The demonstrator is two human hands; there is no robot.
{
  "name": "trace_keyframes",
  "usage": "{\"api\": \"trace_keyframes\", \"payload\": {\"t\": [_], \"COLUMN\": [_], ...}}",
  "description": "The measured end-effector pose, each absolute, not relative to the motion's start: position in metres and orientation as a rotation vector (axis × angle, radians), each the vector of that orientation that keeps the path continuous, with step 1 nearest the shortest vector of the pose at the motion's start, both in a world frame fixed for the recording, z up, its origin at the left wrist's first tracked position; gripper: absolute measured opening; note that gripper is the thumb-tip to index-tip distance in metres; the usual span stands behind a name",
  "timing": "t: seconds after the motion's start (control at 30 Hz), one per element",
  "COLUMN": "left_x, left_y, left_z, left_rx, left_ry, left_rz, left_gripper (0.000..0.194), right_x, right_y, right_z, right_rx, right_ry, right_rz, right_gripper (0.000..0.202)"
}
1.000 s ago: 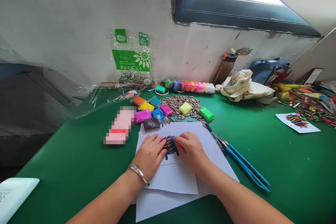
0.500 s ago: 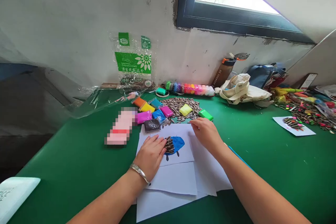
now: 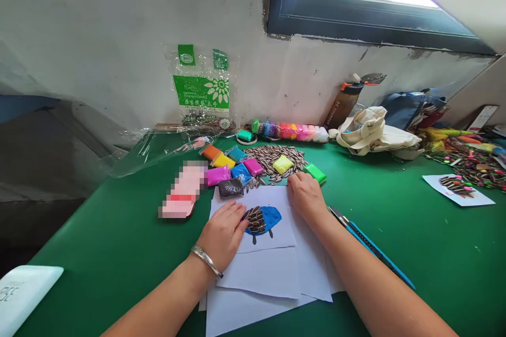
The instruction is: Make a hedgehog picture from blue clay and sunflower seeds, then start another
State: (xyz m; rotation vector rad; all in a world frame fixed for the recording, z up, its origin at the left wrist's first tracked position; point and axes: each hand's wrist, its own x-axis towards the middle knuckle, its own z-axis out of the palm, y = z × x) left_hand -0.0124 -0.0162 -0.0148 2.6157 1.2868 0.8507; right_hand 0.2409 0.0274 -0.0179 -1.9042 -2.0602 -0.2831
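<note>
The blue seedy shape (image 3: 264, 219) lies long-ways across the white paper (image 3: 261, 269), bare end pointing right, between the flat left hand (image 3: 223, 229) and the curled right hand (image 3: 307, 197), whose grip I can't tell.

1. Your left forearm (image 3: 166, 292) enters at the bottom edge, left of center, and slopes up toward mid-frame.
2. Your left hand (image 3: 223, 229) is palm down, left of center; its fingers (image 3: 234, 210) are extended close together, pointing up and right.
3. Your right forearm (image 3: 371, 268) enters at the bottom right and slopes up and left.
4. Your right hand (image 3: 307, 196) is back up, right of center, fingers curled; the grip's interior is hidden.
5. Your hands are apart, the right higher in frame.
</note>
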Motion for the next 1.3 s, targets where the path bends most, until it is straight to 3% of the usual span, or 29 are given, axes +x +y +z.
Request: {"api": "trace_keyframes", "payload": {"t": [0.1,0.3,0.43,0.8,1.3], "left_x": [-0.013,-0.008,-0.008,-0.003,0.004], "left_y": [-0.016,-0.020,-0.020,-0.026,-0.030], "left_z": [-0.015,-0.014,-0.013,-0.011,-0.009], "left_rx": [2.645,2.688,2.677,2.658,2.644], "left_ry": [1.290,1.271,1.274,1.269,1.290], "left_rz": [0.825,0.764,0.790,0.581,0.407], "left_gripper": [0.028,0.028,0.028,0.038,0.044], "right_x": [0.236,0.216,0.208,0.198,0.197], "right_y": [0.020,-0.001,-0.008,-0.014,-0.010], "right_z": [-0.010,0.012,0.013,-0.006,-0.015], "right_rx": [-1.835,-1.503,-1.448,-1.410,-1.284], "right_ry": [-1.969,-2.007,-2.025,-2.089,-2.106], "right_rz": [-0.170,0.402,0.548,0.345,0.312], "right_gripper": [0.020,0.021,0.023,0.024,0.020]}}
